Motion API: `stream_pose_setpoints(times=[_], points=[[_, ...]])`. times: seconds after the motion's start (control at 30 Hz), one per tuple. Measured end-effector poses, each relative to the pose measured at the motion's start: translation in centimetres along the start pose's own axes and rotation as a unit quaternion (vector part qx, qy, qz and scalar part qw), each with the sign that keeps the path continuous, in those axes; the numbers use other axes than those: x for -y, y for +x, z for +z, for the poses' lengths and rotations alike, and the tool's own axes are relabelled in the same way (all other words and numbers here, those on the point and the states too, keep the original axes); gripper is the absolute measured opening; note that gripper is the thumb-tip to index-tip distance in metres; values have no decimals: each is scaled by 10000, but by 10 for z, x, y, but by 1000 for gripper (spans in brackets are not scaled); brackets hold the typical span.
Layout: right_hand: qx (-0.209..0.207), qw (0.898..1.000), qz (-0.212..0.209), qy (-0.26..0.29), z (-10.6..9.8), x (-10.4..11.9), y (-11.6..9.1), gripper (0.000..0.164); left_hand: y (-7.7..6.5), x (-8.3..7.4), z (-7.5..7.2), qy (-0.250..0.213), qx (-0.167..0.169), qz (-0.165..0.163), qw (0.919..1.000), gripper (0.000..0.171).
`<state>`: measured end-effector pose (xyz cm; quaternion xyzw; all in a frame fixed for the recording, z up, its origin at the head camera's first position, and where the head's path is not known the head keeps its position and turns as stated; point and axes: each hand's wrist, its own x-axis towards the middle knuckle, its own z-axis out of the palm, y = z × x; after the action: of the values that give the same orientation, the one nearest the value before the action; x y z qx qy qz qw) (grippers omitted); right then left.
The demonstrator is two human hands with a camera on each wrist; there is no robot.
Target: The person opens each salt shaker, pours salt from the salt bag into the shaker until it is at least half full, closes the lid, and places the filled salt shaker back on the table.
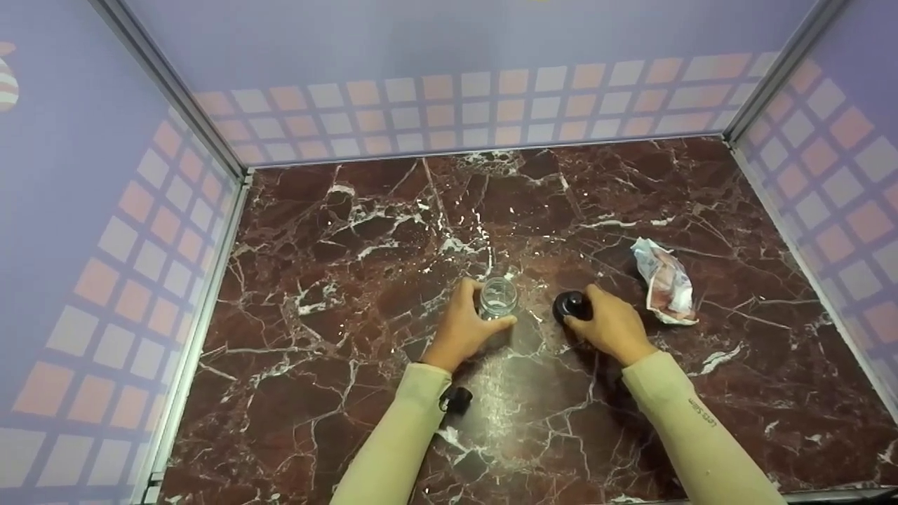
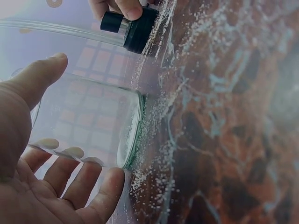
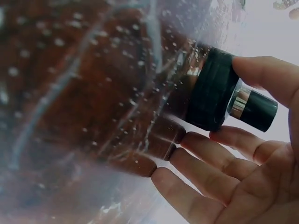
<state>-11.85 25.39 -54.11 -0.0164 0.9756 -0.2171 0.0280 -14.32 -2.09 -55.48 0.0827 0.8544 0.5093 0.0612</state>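
A clear glass jar (image 1: 499, 296) stands upright on the table. My left hand (image 1: 464, 328) is cupped around its side, with the fingers along the far side and the thumb on the near side. In the left wrist view, fingertips lie against the glass of the jar (image 2: 93, 123). To the right, my right hand (image 1: 616, 324) holds a round black lid (image 1: 570, 307) low at the table top. Thumb and forefinger pinch the rim of the lid (image 3: 211, 88) in the right wrist view. A silver neck and a black knob project from it. The other fingers are spread against the table.
White grains (image 1: 480, 228) are scattered over the dark red marbled table (image 1: 295, 393), densest beyond the jar. At the right lies a crumpled plastic packet (image 1: 666, 280). Lilac panels with pink and white squares (image 1: 435, 98) enclose the back and both sides.
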Motion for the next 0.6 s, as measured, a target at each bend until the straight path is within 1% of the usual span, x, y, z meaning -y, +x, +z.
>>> stream_pose_setpoints(times=[0.1, 0.23, 0.33, 0.43, 0.53, 0.6], points=[[-37, 10000, -11, -24, 1, 1, 1, 45, -1, 1, -2, 30, 37, -57, 10000, 79], [-151, 9999, -50, -4, 6, 0, -4, 44, -2, 2, 0, 30, 59, -29, 10000, 78], [-167, 9998, -51, 77, 12, -1, -8, 47, -4, 3, -1, 69, 35, -32, 10000, 76], [-146, 9995, 69, 265, 13, -4, -9, 56, -5, 2, -1, 119, 18, -47, 9999, 75], [-84, 9988, 162, 463, 10, -7, -9, 71, -4, 1, -1, 92, -6, -25, 10000, 75], [62, 9981, 124, 594, 6, -9, -9, 83, -3, 0, 0, 66, -21, -32, 10000, 76]])
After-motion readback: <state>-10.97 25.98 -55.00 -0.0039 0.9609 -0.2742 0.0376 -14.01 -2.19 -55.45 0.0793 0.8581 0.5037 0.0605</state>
